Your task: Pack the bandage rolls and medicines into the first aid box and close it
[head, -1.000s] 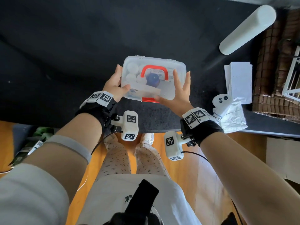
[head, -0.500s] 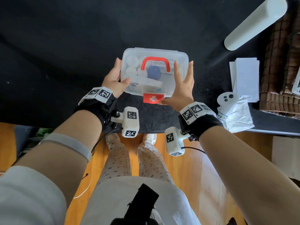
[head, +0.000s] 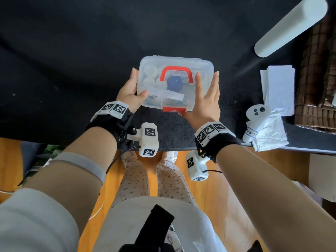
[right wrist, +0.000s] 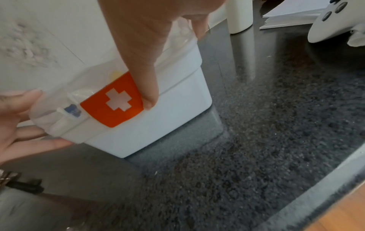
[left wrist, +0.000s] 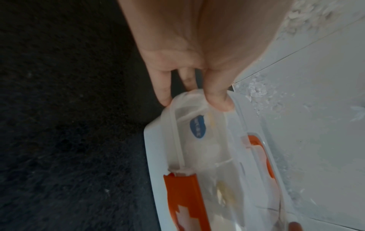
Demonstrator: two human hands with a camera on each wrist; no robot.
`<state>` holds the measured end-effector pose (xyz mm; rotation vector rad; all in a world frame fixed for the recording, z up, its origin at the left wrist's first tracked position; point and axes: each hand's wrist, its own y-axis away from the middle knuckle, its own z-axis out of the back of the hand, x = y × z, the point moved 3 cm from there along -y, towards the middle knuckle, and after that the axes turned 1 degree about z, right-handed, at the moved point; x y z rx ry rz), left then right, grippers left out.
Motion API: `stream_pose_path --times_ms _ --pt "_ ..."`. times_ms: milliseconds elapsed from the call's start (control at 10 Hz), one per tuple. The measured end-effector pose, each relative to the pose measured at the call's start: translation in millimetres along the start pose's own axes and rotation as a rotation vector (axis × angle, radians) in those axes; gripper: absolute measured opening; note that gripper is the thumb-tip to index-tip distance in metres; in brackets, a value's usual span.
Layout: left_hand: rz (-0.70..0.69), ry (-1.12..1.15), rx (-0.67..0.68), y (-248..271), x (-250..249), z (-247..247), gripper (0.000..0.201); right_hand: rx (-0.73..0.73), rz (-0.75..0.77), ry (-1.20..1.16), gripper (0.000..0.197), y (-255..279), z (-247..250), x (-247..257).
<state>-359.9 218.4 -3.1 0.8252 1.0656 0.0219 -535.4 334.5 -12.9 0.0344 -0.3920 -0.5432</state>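
The first aid box [head: 174, 60] stands on the black mat with its clear lid down and its red handle [head: 176, 70] flat on top. White bandage rolls [head: 150, 75] and a blue round item [head: 175, 83] show through the lid. My left hand [head: 130, 91] grips the front left corner, thumb [left wrist: 219, 100] on the lid, fingers along the side. My right hand [head: 205, 99] lies with straight fingers over the lid's right part. Its thumb [right wrist: 146, 78] presses the red latch [right wrist: 112, 100] with the white cross against the box front.
To the right lie a white cylinder [head: 291, 26], folded white papers [head: 278, 88], a white controller [head: 256, 113] on a tissue [head: 269, 133] and a brown woven basket [head: 316, 79]. The table's front edge runs just below my wrists, with wooden floor beyond it.
Half a second ago the red latch stuck out with its cross facing up; now it lies folded down against the box front under my right thumb. Both hands have stayed on the box.
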Motion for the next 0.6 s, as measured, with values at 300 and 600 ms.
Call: stream_pose_path --times_ms 300,600 --pt "0.071 -0.137 -0.028 -2 -13 3 0.076 0.199 -0.104 -0.070 0.111 -3 12 6" --pt "0.092 -0.438 0.050 34 -82 23 0.031 0.669 -0.260 -0.011 0.056 -24 95 44"
